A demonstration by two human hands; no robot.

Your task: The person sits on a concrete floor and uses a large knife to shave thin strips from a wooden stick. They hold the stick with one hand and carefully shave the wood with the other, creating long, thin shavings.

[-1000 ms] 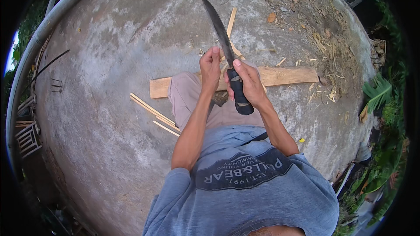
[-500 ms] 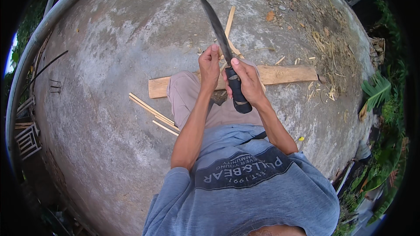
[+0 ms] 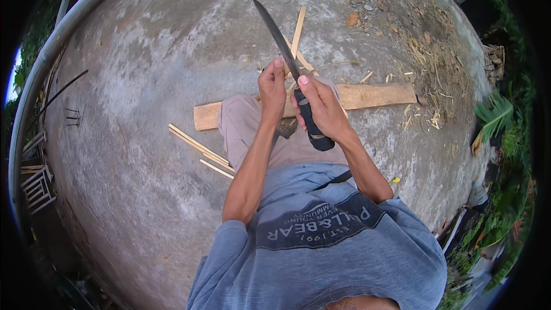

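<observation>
My right hand (image 3: 324,106) is wrapped round the black-taped handle of a machete (image 3: 275,33). Its thumb lies at the base of the blade, which points up and slightly left. Close to the blade's left side, my left hand (image 3: 272,89) is closed with the thumb pressed to the fingers; what it grips is hidden. Pale thin wooden strips (image 3: 298,28) cross behind the blade, and I cannot tell whether one reaches into the left hand. Below both hands, a thick wooden plank (image 3: 373,96) lies across the concrete, partly covered by my legs.
More thin wooden strips (image 3: 198,145) lie on the concrete left of my knee. Shavings and dry debris (image 3: 430,69) are scattered at the right. A curved metal pipe (image 3: 74,20) runs along the left, and green plants (image 3: 496,117) border the right edge.
The machete's tip has swung slightly left and its handle end slightly right, as the blade tilts more. Both hands keep nearly the same place and grip.
</observation>
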